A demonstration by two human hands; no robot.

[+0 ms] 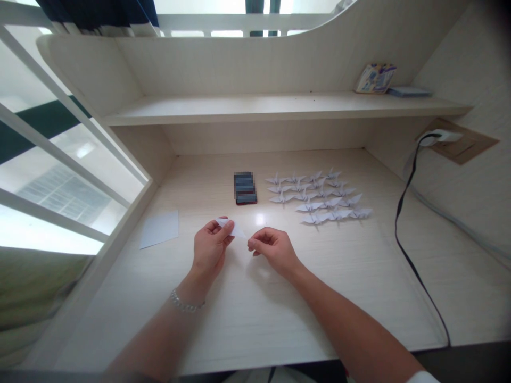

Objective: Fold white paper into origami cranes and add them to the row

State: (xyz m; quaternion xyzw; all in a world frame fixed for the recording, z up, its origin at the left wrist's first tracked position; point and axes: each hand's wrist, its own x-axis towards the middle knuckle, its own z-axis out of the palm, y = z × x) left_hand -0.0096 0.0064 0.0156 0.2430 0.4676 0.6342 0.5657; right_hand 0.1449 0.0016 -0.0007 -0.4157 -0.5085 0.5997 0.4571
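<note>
The left hand (211,246) holds a folded paper (235,229) just above the surface (339,276), fingers clamped on its left end. The right hand (273,249) sits just beside the paper's tip, fingers curled together. Paper cranes (319,199) lie in rows behind, and a flat sheet (160,229) lies to the left.
</note>
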